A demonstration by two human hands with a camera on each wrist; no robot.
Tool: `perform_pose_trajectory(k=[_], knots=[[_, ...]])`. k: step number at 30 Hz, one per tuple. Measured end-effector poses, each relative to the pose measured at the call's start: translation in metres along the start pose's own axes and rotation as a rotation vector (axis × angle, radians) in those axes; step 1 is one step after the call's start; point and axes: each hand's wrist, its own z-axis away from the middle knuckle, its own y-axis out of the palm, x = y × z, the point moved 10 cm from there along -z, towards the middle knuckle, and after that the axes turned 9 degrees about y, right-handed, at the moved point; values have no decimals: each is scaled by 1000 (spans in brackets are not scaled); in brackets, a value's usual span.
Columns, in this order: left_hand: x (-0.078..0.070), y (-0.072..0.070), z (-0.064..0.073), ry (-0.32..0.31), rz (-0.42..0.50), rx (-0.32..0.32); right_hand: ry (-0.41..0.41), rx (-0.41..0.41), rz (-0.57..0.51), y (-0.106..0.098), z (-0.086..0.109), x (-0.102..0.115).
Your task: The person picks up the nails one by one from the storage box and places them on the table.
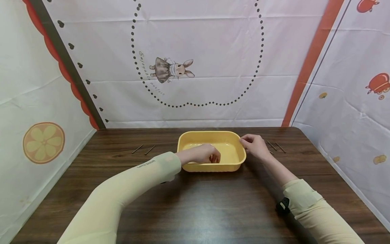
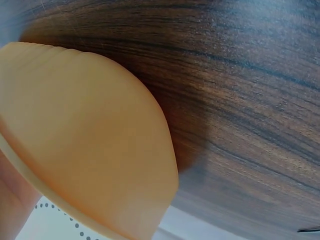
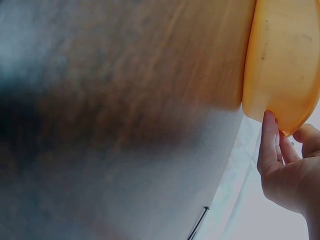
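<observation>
A yellow rectangular plastic basin with rounded corners stands on the table in the head view. My left hand reaches over its left side, fingers bent down inside; the front rim hides their tips, so whether they hold anything is unclear. In the left wrist view the basin's outer wall covers most of that hand. At the right rim, my right hand pinches the basin's edge. The right wrist view has its fingers on the outer wall and the thumb up by the rim.
Two thin nails lie on the dark wood table left of the basin. Several more nails lie beyond the right hand. Printed white cloth hangs behind the table and along both sides.
</observation>
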Motion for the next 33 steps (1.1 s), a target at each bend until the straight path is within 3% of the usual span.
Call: perform_pose_trajectory(k=[16,25,33], knots=[[5,5,0,-52,-9,19,20,-2,3,0,-1,-1],[1,5,-3,24,-18,30,20,6,-5,-1,1,-1],[4,5,-1,2,-3,55,17,18,-18,0,1,-1]])
